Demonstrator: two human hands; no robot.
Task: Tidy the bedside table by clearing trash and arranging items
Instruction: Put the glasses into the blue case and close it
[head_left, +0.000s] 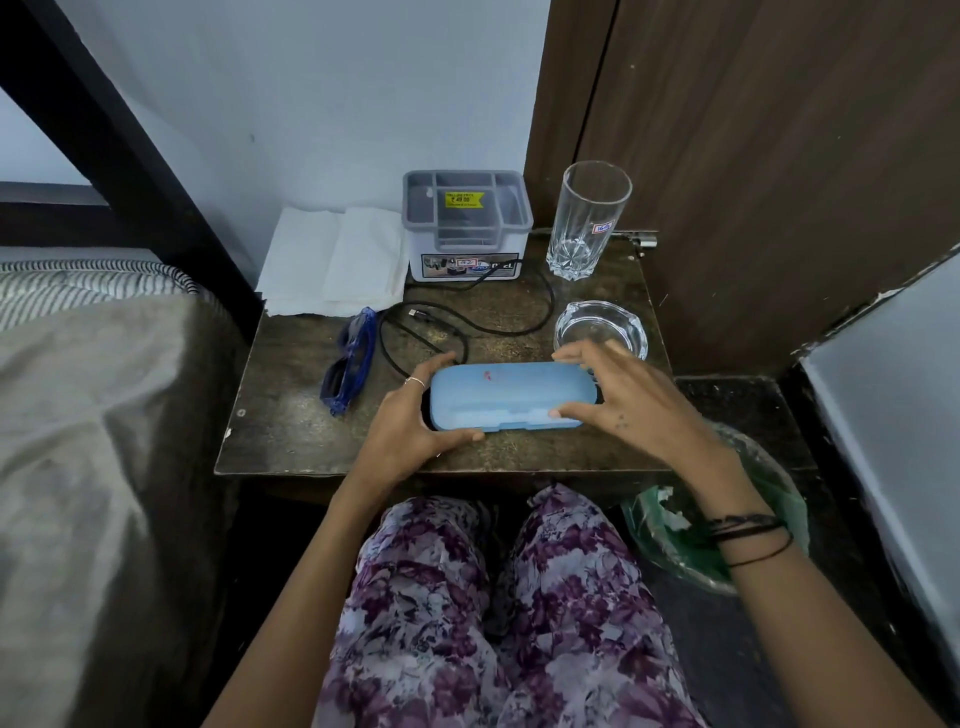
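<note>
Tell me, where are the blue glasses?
In the head view, the blue glasses lie on the table's left side, between the white tissues and the light blue case.

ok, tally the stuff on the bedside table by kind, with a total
Glassware: 2, tumbler and ashtray
Eyewear items: 2, blue glasses and light blue case, in the grip of both the left hand and the right hand
Organiser box: 1
Black cable: 1
Stack of white napkins: 1
Total: 7
</note>
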